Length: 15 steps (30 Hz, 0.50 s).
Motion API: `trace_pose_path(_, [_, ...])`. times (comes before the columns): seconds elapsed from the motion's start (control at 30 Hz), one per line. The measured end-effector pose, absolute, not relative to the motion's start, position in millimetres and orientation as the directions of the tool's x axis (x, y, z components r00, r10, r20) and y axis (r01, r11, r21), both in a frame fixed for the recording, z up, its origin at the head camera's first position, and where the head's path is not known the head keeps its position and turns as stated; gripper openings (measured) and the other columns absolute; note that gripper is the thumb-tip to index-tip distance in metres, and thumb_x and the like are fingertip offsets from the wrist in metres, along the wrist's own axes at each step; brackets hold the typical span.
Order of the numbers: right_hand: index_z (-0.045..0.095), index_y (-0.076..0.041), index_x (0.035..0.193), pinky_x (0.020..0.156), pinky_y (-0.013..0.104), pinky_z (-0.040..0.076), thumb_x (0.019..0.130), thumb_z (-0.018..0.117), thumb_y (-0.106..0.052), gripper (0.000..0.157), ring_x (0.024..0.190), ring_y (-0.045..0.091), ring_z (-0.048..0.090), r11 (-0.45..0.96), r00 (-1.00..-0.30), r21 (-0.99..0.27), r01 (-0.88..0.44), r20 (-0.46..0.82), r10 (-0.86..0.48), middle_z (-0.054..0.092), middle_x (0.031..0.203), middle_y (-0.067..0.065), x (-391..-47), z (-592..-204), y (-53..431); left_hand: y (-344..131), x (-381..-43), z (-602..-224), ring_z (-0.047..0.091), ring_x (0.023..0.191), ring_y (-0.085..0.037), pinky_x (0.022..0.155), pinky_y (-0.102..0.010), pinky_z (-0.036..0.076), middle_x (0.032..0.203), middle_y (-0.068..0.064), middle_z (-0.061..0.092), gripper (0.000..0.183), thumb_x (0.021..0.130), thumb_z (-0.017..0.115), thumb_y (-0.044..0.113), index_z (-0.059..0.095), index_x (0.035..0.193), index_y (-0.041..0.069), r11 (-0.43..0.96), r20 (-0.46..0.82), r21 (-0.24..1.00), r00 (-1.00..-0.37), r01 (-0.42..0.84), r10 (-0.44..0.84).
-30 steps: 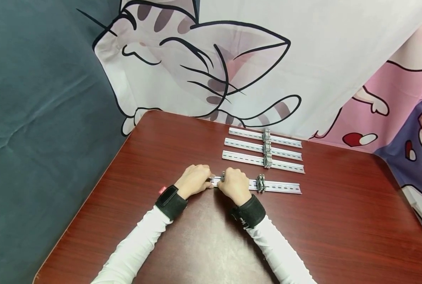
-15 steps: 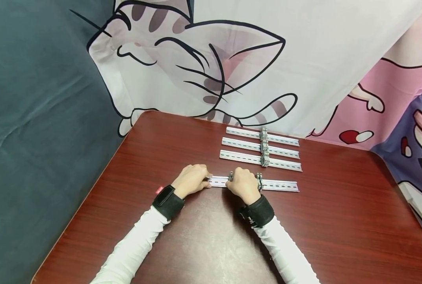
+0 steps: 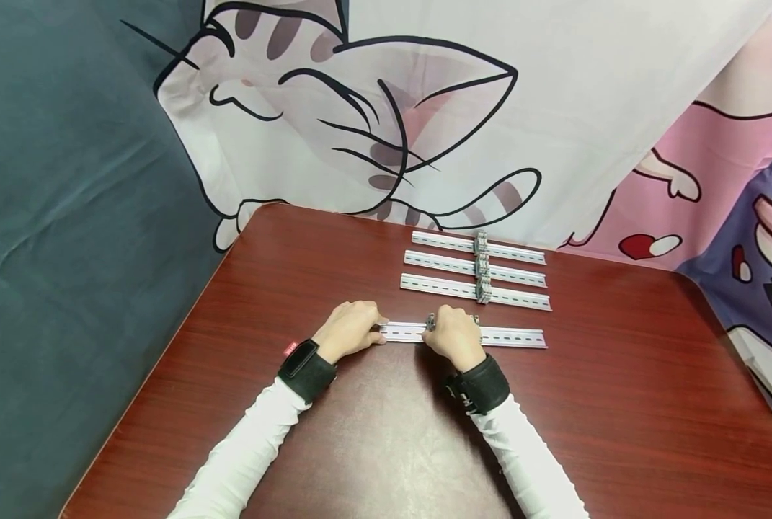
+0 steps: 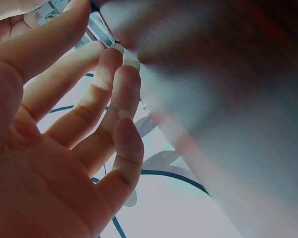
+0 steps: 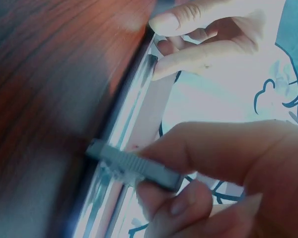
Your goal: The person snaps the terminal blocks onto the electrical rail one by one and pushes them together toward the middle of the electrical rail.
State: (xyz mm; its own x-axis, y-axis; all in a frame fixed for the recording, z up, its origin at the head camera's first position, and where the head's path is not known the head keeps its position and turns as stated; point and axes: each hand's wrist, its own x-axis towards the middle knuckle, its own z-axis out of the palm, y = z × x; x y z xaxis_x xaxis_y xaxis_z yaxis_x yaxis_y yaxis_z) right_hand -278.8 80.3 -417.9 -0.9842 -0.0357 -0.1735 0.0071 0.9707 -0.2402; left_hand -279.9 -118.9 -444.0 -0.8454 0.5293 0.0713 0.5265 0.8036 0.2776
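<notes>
A slotted metal DIN rail [image 3: 512, 338] lies across the table, nearest the person. At its left end my left hand [image 3: 352, 331] pinches the rail between thumb and fingers; in the left wrist view the other fingers lie loosely bent. My right hand [image 3: 454, 339] is over the rail's middle, pinching a ribbed grey terminal block [image 5: 139, 166] between thumb and finger. That block sits across the rail in the right wrist view. Just right of the hand, another block [image 3: 476, 319] on the same rail is mostly hidden behind it.
Behind lie three more DIN rails, far [image 3: 515, 254], middle [image 3: 515, 276] and near [image 3: 522, 299], roughly parallel, with grey blocks [image 3: 482, 267] at their middles. A printed cat curtain [image 3: 593, 108] hangs at the table's [image 3: 619, 375] back edge.
My right hand has moved rightward along the rail with the terminal block, closing in on the other block. The left hand has kept its hold on the rail's left end.
</notes>
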Motion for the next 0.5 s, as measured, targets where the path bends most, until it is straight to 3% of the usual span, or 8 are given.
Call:
trace_pose_path(0.13, [0.048, -0.015, 0.057, 0.061, 0.049, 0.051, 0.075, 0.068, -0.023, 0.029, 0.08, 0.036, 0.067, 0.973, -0.984, -0.228, 0.033, -0.176, -0.008, 0.067, 0.081, 0.015, -280, -415, 88, -118, -281, -443, 0.065, 0.082, -0.018, 0.071, -0.038, 0.05, 0.092, -0.003, 0.071, 0.029, 0.08, 0.078, 0.027, 0.076, 0.107, 0.015, 0.804, 0.072, 0.272, -0.844, 0.529, 0.531])
trace_pose_path(0.5, [0.053, -0.014, 0.058, 0.056, 0.046, 0.049, 0.073, 0.071, -0.023, 0.025, 0.074, 0.031, 0.065, 0.969, -0.982, -0.242, 0.042, -0.191, -0.005, 0.067, 0.082, 0.015, -279, -413, 99, -118, -280, -443, 0.063, 0.076, -0.014, 0.066, -0.036, 0.049, 0.094, -0.003, 0.072, 0.032, 0.079, 0.079, 0.026, 0.076, 0.108, 0.015, 0.802, 0.064, 0.299, -0.85, 0.517, 0.523])
